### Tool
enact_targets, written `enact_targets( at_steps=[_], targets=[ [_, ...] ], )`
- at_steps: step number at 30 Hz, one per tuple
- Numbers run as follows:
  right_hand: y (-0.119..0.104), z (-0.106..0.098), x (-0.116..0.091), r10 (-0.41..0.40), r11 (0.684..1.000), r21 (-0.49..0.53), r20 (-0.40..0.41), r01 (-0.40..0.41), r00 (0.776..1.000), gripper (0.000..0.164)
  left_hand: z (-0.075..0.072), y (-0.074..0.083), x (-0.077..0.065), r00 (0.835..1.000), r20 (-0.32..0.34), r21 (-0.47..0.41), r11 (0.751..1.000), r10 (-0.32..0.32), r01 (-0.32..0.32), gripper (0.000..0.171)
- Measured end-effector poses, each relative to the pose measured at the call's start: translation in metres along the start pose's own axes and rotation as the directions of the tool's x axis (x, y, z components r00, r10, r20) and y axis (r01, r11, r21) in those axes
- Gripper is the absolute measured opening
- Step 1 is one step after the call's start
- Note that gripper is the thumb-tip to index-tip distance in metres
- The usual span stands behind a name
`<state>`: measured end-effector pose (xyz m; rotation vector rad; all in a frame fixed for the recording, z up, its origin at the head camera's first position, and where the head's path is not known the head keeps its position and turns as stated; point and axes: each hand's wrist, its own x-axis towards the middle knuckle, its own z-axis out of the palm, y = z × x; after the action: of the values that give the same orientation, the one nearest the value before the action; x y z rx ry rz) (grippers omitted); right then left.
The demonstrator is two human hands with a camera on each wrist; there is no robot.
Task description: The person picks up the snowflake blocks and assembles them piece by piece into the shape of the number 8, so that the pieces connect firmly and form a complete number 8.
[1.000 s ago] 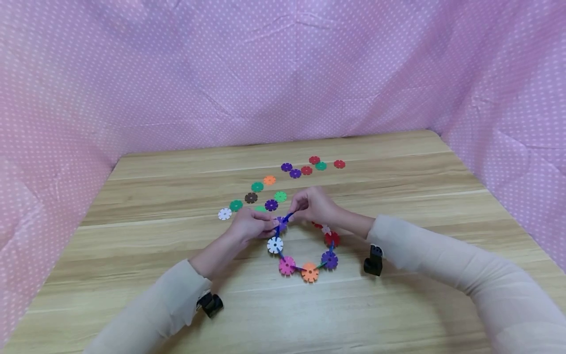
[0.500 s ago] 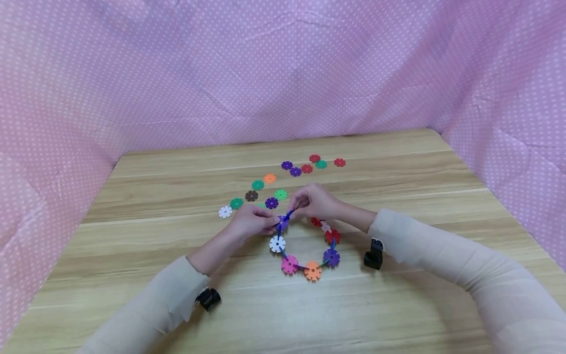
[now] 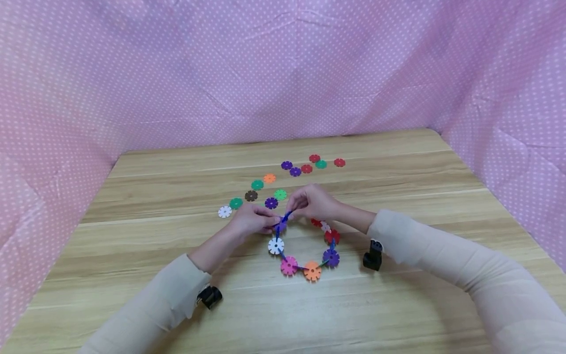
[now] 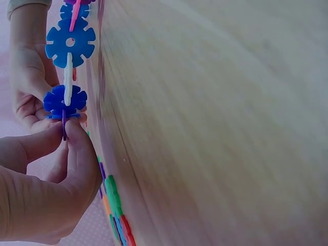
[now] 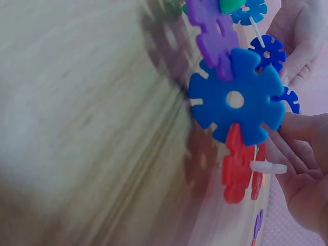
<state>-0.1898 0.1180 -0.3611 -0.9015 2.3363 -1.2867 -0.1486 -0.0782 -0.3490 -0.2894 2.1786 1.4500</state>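
Observation:
Slotted plastic snowflake discs are joined into a curved chain in front of me. My left hand pinches the purple disc at the chain's far left end, its edge showing between thumb and finger in the left wrist view. My right hand holds a small blue disc by its edge, against the purple one; whether their slots interlock I cannot tell. Another blue disc links the purple disc to a white disc. Pink, orange, purple and red discs follow round the curve.
Loose discs lie flat beyond the hands, among them a white one, a brown one, an orange one and a red one. The wooden table ends at a pink dotted cloth.
Both hands keep their grips, with only small shifts. The purple and blue discs have tilted slightly and come closer together. A light green loose disc is now hidden behind the left hand.

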Motion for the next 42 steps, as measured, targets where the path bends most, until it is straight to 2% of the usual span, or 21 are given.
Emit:
enact_targets(
  at_steps=[10, 18, 23, 27, 32, 35, 38, 42],
  targets=[
    [-0.003, -0.001, -0.001, 0.029, 1.0, -0.005, -0.001, -0.029, 1.0, 0.013, -0.002, -0.002, -0.001, 1.0, 0.014, -0.023, 1.0, 0.008, -0.008, 0.018],
    [0.004, -0.012, 0.0, 0.019, 1.0, 0.001, -0.006, -0.019, 1.0, 0.02, -0.003, -0.003, -0.001, 1.0, 0.009, -0.024, 1.0, 0.001, -0.001, 0.019],
    [0.013, -0.027, 0.001, 0.042, 0.996, -0.071, -0.054, -0.046, 0.998, 0.021, -0.003, -0.004, -0.001, 1.0, 0.0, -0.008, 1.0, -0.003, 0.003, 0.018],
    [0.021, -0.043, 0.002, 0.071, 0.982, -0.165, -0.12, -0.09, 0.99, 0.021, -0.003, -0.004, 0.0, 1.0, -0.001, -0.007, 1.0, -0.004, 0.004, 0.018],
    [0.029, -0.062, 0.005, 0.102, 0.962, -0.228, -0.212, -0.15, 0.972, 0.024, -0.003, -0.004, -0.001, 1.0, 0.002, -0.011, 1.0, -0.003, 0.003, 0.018],
    [0.035, -0.074, 0.006, 0.152, 0.948, -0.234, -0.256, -0.214, 0.955, 0.029, -0.003, -0.005, 0.0, 1.0, 0.008, -0.016, 1.0, 0.001, 0.0, 0.019],
    [0.042, -0.084, 0.007, 0.221, 0.92, -0.247, -0.312, -0.304, 0.924, 0.033, -0.004, -0.005, 0.0, 1.0, 0.01, -0.018, 1.0, 0.002, -0.002, 0.018],
    [0.052, -0.096, 0.007, 0.274, 0.877, -0.279, -0.377, -0.39, 0.885, 0.036, -0.004, -0.005, 0.001, 1.0, 0.007, -0.019, 1.0, 0.003, -0.003, 0.018]
  ],
)
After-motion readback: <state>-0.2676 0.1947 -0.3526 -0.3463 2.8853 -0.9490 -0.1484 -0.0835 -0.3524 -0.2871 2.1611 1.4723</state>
